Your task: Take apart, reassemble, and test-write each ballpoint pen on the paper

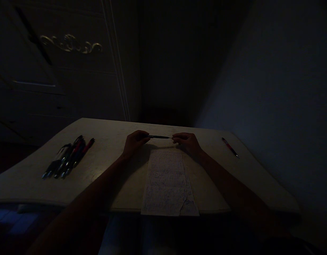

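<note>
A slim dark pen (160,136) is held level above the far part of the table, stretched between my two hands. My left hand (136,140) has its fingers closed around the pen's left end. At the other end, the thumb and fingers of my right hand (186,141) pinch at the pen's thin tip. Whether a small separate part sits in those right fingers is too dark to tell. Just below the hands lies a creased paper sheet (167,182) covered in scribbled pen marks, its near edge at the table's front edge.
Several pens (70,156) lie in a bunch on the left of the table (105,141). A single red and black pen (230,147) rests at the right. Behind to the left stands a cabinet with an ornate handle (71,43); a pale wall (280,106) borders the right side.
</note>
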Motion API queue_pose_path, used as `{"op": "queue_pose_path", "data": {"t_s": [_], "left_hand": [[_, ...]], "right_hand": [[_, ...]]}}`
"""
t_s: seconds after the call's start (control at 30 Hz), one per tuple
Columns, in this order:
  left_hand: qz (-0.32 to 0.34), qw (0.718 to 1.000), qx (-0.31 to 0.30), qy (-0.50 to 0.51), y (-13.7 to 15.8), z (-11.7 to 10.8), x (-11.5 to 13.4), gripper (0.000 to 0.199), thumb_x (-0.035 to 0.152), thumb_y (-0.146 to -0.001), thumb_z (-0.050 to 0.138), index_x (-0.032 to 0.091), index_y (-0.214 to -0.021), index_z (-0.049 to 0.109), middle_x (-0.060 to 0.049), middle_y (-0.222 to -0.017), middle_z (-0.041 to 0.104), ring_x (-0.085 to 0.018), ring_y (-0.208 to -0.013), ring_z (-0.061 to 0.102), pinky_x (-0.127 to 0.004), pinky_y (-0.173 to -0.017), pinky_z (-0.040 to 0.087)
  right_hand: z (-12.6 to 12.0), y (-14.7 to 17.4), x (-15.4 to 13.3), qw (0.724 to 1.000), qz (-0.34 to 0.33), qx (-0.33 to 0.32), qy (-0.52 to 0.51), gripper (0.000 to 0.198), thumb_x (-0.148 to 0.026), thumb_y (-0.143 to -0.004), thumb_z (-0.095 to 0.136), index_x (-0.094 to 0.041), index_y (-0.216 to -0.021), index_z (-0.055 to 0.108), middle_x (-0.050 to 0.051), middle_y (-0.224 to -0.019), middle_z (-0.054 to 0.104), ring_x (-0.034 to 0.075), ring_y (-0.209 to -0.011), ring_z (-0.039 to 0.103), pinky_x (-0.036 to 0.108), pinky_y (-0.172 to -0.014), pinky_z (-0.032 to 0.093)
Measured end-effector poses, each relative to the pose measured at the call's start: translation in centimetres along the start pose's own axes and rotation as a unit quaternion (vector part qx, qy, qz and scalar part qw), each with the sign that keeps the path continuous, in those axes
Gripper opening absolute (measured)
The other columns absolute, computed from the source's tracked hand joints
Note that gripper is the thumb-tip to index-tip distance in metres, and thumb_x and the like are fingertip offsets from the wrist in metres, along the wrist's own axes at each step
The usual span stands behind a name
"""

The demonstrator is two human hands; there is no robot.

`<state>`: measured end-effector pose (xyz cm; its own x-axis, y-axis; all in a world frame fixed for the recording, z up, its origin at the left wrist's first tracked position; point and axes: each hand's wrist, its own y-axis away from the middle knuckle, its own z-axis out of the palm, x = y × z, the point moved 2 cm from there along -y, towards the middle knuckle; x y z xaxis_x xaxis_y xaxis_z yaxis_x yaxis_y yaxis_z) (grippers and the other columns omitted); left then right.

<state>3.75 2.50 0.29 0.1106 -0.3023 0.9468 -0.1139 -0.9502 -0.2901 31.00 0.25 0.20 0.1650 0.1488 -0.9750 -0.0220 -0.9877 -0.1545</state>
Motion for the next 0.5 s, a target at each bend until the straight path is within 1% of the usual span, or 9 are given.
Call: {"op": "queue_pose_path", "data": {"t_s": [0.1, 0.3, 0.5], "left_hand": [[-0.004, 1.000, -0.001, 0.001, 0.01, 0.01, 0.08, 0.031, 0.039, -0.067, 0.081, 0.019, -0.089, 0.071, -0.008, -0.092, 0.077, -0.027, -0.090, 0.071, -0.039, -0.082, 0.058], [-0.003, 1.000, 0.003, -0.005, -0.06, -0.03, 0.48, 0.024, 0.031, -0.068, 0.080, 0.019, -0.086, 0.071, -0.009, -0.089, 0.076, -0.026, -0.087, 0.072, -0.037, -0.080, 0.059], [-0.010, 1.000, 0.003, -0.004, 0.03, 0.02, 0.32, 0.025, 0.033, -0.067, 0.080, 0.020, -0.086, 0.071, -0.008, -0.090, 0.077, -0.026, -0.088, 0.072, -0.039, -0.082, 0.059]], "right_hand": [[0.03, -0.04, 0.22, 1.000, -0.002, 0.006, 0.007, 0.032, -0.040, -0.066, 0.083, -0.018, -0.089, 0.081, 0.006, -0.079, 0.078, 0.019, -0.070, 0.071, 0.033, -0.067, 0.057], [0.08, -0.15, 0.19, 0.999, -0.024, 0.003, 0.031, 0.028, -0.037, -0.067, 0.080, -0.018, -0.088, 0.081, 0.007, -0.084, 0.079, 0.021, -0.075, 0.072, 0.038, -0.078, 0.058], [0.08, -0.09, 0.17, 0.999, -0.024, 0.015, 0.042, 0.027, -0.036, -0.067, 0.080, -0.019, -0.088, 0.081, 0.008, -0.085, 0.079, 0.022, -0.079, 0.073, 0.038, -0.080, 0.057]]}}
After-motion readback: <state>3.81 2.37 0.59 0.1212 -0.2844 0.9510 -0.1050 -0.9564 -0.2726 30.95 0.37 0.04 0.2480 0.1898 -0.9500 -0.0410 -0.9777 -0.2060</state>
